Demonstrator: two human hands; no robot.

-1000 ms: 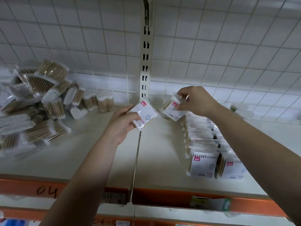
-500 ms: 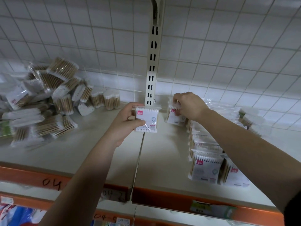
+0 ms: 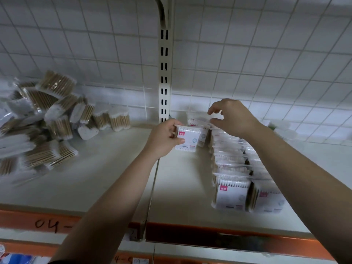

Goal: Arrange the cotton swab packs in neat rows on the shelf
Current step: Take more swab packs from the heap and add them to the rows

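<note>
White grid panelling [image 3: 247, 54] backs the shelf [image 3: 181, 187], where my left hand [image 3: 163, 138] grips one cotton swab pack [image 3: 187, 138] by its side near the back, just left of the two rows [image 3: 231, 195], while my right hand [image 3: 232, 119] hovers loosely spread, holding nothing. I judge the packs light, thin-walled and slick, best pinched across the sides; each is full of swabs, as in the heap [image 3: 43, 121] at left.

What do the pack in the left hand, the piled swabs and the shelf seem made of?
Pack in the left hand: clear glossy plastic, probably, with a printed white card insert. Piled swabs: tan sticks, likely wood or bamboo, white cotton tips. Shelf: matte cream surface, possibly painted metal.
</note>
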